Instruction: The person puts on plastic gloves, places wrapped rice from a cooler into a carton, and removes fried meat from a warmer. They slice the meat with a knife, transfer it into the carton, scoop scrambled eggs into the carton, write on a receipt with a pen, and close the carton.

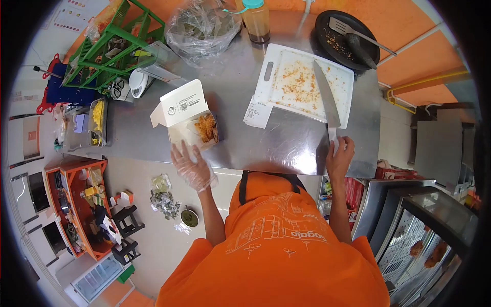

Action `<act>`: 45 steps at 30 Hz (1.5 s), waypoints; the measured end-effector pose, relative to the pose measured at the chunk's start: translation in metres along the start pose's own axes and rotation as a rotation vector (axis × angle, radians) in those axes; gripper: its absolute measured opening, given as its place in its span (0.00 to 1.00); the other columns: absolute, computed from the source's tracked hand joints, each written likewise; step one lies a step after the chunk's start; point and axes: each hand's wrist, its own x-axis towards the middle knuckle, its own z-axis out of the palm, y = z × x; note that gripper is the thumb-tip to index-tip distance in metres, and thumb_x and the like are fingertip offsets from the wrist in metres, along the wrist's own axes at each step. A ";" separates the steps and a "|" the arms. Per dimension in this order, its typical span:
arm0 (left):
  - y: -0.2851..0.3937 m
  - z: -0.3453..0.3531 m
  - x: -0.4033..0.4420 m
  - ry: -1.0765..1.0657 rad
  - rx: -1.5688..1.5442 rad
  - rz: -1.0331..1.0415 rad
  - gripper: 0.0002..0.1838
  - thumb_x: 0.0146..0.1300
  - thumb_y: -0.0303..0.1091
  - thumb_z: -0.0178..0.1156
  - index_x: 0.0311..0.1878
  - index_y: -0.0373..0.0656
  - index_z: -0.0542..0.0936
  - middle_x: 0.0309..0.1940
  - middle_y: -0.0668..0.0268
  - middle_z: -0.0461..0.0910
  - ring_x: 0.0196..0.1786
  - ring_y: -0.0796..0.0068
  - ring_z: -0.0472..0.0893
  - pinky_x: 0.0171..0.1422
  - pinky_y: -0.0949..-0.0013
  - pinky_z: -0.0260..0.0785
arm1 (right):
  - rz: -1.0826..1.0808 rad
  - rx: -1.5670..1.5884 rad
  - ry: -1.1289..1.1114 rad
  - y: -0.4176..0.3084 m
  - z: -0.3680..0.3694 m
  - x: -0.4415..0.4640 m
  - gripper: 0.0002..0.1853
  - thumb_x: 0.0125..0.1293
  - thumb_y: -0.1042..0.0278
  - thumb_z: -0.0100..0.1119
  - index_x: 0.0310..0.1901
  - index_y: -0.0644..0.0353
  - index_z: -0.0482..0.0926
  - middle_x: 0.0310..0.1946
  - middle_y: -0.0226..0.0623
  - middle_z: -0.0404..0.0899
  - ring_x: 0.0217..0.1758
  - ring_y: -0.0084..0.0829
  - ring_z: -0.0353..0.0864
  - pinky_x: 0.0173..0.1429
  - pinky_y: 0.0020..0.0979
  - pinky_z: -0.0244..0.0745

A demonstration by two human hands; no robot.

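My left hand (192, 166), in a clear plastic glove, has its fingers spread at the near edge of an open white takeaway box (180, 135). Crumbed fried food (207, 128) fills the right side of that box, and its printed lid stands up at the back. My right hand (339, 157) is bare and closed around the white handle of a large knife (327, 94). The blade lies over the right side of a white cutting board (265, 94) scattered with golden crumbs. A printed paper slip (257, 113) touches the board's left corner.
At the back right, a black mortar (323, 38) holds a pestle (358, 48) and a slotted spatula (348, 28). A plastic bag (199, 33), a bottle (255, 23) and a green rack (115, 46) stand along the back. A yellow-filled container (98, 122) sits at left.
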 end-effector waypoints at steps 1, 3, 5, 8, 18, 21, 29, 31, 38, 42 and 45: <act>-0.007 -0.004 0.000 -0.002 -0.023 -0.070 0.23 0.74 0.47 0.57 0.64 0.42 0.79 0.68 0.50 0.73 0.71 0.46 0.70 0.74 0.48 0.64 | -0.022 0.042 -0.002 0.003 -0.004 -0.001 0.13 0.72 0.67 0.59 0.49 0.70 0.78 0.47 0.48 0.77 0.50 0.50 0.77 0.55 0.45 0.72; -0.025 -0.003 0.006 -0.005 -0.023 -0.125 0.23 0.73 0.47 0.59 0.63 0.42 0.80 0.68 0.51 0.73 0.70 0.46 0.71 0.73 0.48 0.65 | 0.014 0.220 -0.043 -0.003 -0.005 0.008 0.11 0.74 0.70 0.57 0.45 0.72 0.79 0.45 0.47 0.77 0.46 0.46 0.79 0.51 0.42 0.74; -0.049 0.000 0.012 0.016 -0.035 -0.155 0.23 0.73 0.47 0.59 0.63 0.42 0.80 0.68 0.50 0.73 0.71 0.46 0.70 0.73 0.47 0.64 | 0.147 0.460 -0.157 -0.015 -0.010 0.010 0.10 0.75 0.72 0.54 0.41 0.73 0.80 0.42 0.46 0.78 0.41 0.42 0.80 0.46 0.38 0.76; -0.062 -0.008 0.031 0.008 -0.054 -0.212 0.24 0.73 0.48 0.58 0.62 0.41 0.80 0.67 0.49 0.73 0.70 0.47 0.71 0.73 0.48 0.65 | 0.108 0.643 -0.227 -0.047 0.004 0.017 0.10 0.76 0.74 0.51 0.42 0.73 0.79 0.41 0.46 0.79 0.35 0.36 0.80 0.41 0.33 0.76; -0.164 0.017 0.076 0.222 -0.164 -0.377 0.20 0.69 0.41 0.63 0.60 0.42 0.79 0.65 0.51 0.73 0.67 0.46 0.71 0.71 0.45 0.65 | -0.434 0.900 -0.412 -0.302 0.004 0.095 0.05 0.69 0.80 0.60 0.33 0.69 0.79 0.31 0.41 0.80 0.28 0.31 0.79 0.35 0.30 0.73; -0.244 0.034 0.126 0.328 -0.071 -0.329 0.20 0.69 0.41 0.64 0.60 0.44 0.78 0.63 0.51 0.75 0.66 0.46 0.73 0.69 0.47 0.67 | -0.523 0.930 -0.494 -0.395 0.006 0.130 0.06 0.68 0.80 0.61 0.32 0.69 0.79 0.27 0.40 0.80 0.26 0.30 0.79 0.32 0.29 0.72; -0.383 0.094 0.227 0.089 -0.041 -0.142 0.33 0.68 0.49 0.62 0.72 0.46 0.69 0.69 0.48 0.68 0.70 0.45 0.68 0.69 0.37 0.62 | -1.033 0.954 -0.166 -0.768 0.053 0.240 0.07 0.66 0.75 0.66 0.44 0.66 0.82 0.34 0.41 0.82 0.33 0.34 0.84 0.38 0.31 0.76; -0.386 0.102 0.223 0.068 -0.042 -0.083 0.36 0.67 0.52 0.62 0.74 0.47 0.67 0.70 0.48 0.67 0.70 0.45 0.68 0.69 0.37 0.62 | -1.139 0.902 -0.123 -0.870 0.091 0.283 0.12 0.67 0.73 0.64 0.50 0.66 0.81 0.38 0.45 0.84 0.39 0.41 0.86 0.45 0.37 0.78; -0.391 0.093 0.231 0.042 -0.174 -0.109 0.37 0.66 0.53 0.63 0.73 0.46 0.68 0.68 0.47 0.68 0.69 0.46 0.69 0.66 0.37 0.62 | -1.332 0.258 -0.323 -1.092 0.239 0.396 0.19 0.59 0.69 0.67 0.53 0.63 0.84 0.49 0.53 0.85 0.51 0.45 0.85 0.58 0.42 0.78; -0.392 0.084 0.236 -0.002 -0.210 -0.163 0.35 0.65 0.52 0.63 0.70 0.45 0.70 0.67 0.47 0.69 0.68 0.45 0.69 0.65 0.37 0.62 | -1.292 0.083 -0.529 -1.112 0.261 0.411 0.15 0.50 0.72 0.65 0.42 0.56 0.90 0.38 0.47 0.88 0.43 0.47 0.87 0.51 0.43 0.81; -0.394 0.081 0.235 -0.036 -0.258 -0.189 0.33 0.65 0.51 0.63 0.69 0.43 0.72 0.67 0.47 0.69 0.68 0.45 0.69 0.65 0.38 0.62 | -1.268 0.203 -0.533 -1.113 0.266 0.426 0.09 0.58 0.66 0.71 0.34 0.64 0.88 0.28 0.45 0.87 0.32 0.36 0.86 0.40 0.38 0.80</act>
